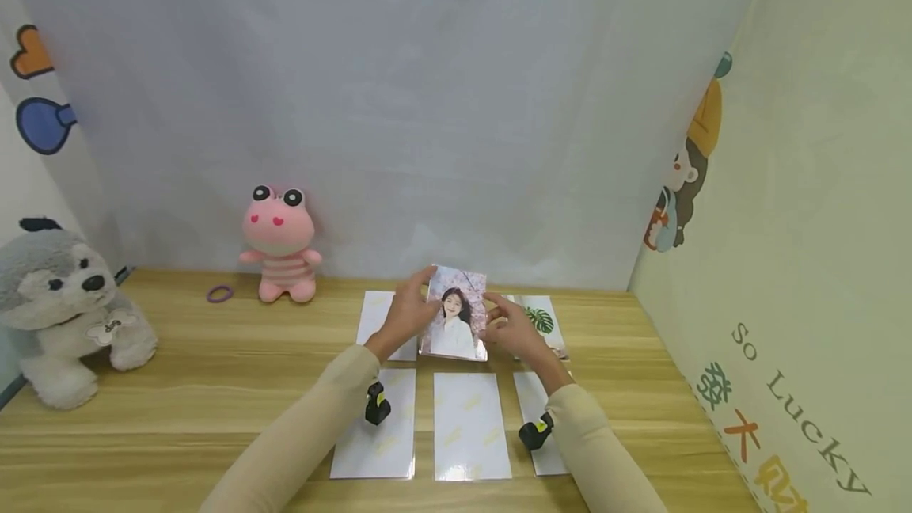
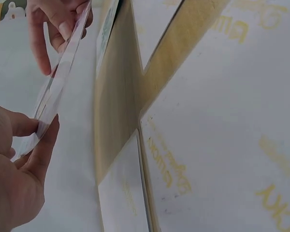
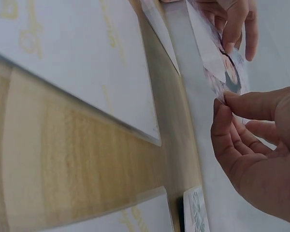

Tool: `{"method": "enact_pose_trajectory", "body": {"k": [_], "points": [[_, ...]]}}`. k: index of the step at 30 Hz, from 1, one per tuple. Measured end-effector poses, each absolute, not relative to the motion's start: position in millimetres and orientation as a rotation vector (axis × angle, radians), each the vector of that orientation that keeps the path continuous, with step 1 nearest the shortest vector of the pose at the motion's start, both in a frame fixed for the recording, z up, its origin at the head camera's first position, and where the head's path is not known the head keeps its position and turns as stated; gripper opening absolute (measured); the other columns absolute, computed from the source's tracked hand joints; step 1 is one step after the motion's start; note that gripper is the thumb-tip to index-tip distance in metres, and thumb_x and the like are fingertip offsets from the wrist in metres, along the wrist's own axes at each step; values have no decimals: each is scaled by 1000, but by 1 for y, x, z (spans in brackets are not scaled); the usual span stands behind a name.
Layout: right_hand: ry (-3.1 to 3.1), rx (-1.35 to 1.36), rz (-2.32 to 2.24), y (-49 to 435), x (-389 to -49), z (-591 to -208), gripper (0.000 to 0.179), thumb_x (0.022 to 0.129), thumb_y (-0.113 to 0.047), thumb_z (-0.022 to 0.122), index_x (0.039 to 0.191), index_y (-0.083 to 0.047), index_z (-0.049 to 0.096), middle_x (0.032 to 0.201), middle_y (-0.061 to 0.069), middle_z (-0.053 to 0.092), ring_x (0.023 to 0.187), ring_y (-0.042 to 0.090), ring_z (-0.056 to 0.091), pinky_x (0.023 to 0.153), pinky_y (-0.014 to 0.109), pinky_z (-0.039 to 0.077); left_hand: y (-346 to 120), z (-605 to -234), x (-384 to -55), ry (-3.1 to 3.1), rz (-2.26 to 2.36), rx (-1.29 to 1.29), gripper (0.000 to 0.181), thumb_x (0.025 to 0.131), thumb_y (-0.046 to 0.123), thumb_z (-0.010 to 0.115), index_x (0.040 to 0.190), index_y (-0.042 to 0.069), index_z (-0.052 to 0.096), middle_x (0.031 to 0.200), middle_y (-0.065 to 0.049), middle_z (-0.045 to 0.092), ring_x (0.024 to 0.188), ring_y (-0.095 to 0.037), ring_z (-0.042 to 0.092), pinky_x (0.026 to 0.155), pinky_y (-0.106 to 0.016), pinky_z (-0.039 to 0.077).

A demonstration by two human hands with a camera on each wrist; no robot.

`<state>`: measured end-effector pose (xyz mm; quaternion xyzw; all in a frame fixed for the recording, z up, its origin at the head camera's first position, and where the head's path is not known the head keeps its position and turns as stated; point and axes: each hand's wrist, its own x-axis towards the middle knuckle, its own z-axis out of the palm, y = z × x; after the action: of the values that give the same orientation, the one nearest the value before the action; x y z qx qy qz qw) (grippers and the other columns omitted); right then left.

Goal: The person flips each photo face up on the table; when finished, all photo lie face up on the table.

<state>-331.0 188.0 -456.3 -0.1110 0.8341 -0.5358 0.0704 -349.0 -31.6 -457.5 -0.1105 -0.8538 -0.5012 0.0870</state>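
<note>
Both hands hold up a glossy portrait photo (image 1: 452, 327), which shows a person in white before pink blossom. My left hand (image 1: 408, 307) pinches its left edge between thumb and fingers. On the right edge, my right hand (image 1: 516, 329) does the same. In the left wrist view the photo (image 2: 65, 72) is seen almost edge-on, raised off the table and bent slightly. From the right wrist, the thumb and fingertips of the right hand (image 3: 261, 135) meet at the photo's edge. Behind the right hand lies a photo with a green leaf (image 1: 543, 319), partly covered.
White cards with faint yellow print lie in front: a left card (image 1: 381, 446), a middle card (image 1: 472, 426) and a right card (image 1: 545, 457). Another white card (image 1: 374, 311) lies behind the left hand. Left are a pink plush frog (image 1: 281, 248), a purple ring (image 1: 219, 286) and a plush dog (image 1: 64, 307).
</note>
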Motion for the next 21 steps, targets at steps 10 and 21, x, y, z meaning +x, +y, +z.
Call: {"method": "enact_pose_trajectory", "body": {"k": [10,21], "points": [[2513,-247,-1662,192,-336,-456,74,79,15,68,147,5,41,95,18,58,60,6,53,61,19,52,-30,-454,-335,-2794,-1154,-449,71,84,22,81,144,-1,49,126,-21,65,117,-38,61,102,-51,48],[2673,-130,-1463,194,-341,-465,68,80,5,77,142,1,51,91,13,63,67,12,57,58,22,52,-23,-465,-335,-3030,-878,-448,83,78,41,85,145,7,51,140,-15,60,123,-37,60,95,-51,52]]}}
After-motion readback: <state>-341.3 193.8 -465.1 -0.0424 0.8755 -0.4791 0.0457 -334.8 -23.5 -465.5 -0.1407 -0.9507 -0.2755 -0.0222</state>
